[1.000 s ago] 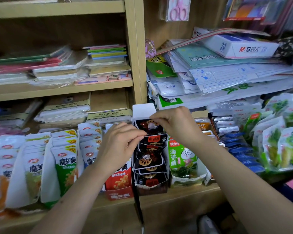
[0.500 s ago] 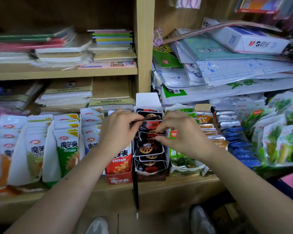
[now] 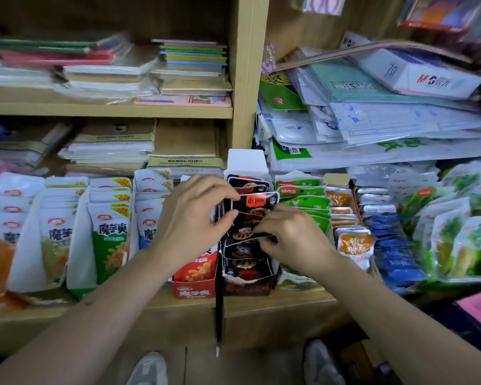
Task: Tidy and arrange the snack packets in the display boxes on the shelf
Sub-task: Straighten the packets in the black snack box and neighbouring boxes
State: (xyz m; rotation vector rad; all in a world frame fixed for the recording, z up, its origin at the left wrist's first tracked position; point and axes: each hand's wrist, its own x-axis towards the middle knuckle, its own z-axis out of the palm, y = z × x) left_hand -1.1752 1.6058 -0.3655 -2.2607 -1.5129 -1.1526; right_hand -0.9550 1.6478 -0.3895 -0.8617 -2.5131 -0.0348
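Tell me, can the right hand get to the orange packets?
Probably yes. The orange packets stand just right of the right hand, tops uncovered, with only the green packets between. But it and the left hand are pinching black packets now, so it would have to let go first.

One wide-angle camera, worn on the person's head, looks forward and down at a wooden shelf (image 3: 289, 302) from close in. Both forearms enter from the bottom corners. The left hand (image 3: 190, 218) and right hand (image 3: 293, 237) meet on black snack packets (image 3: 254, 202) in a display box (image 3: 246, 287) at centre frame. Grey shoes (image 3: 147, 368) show at the bottom edge, stationery stacks (image 3: 109, 70) along the top. Shelf lines bow toward the edges.
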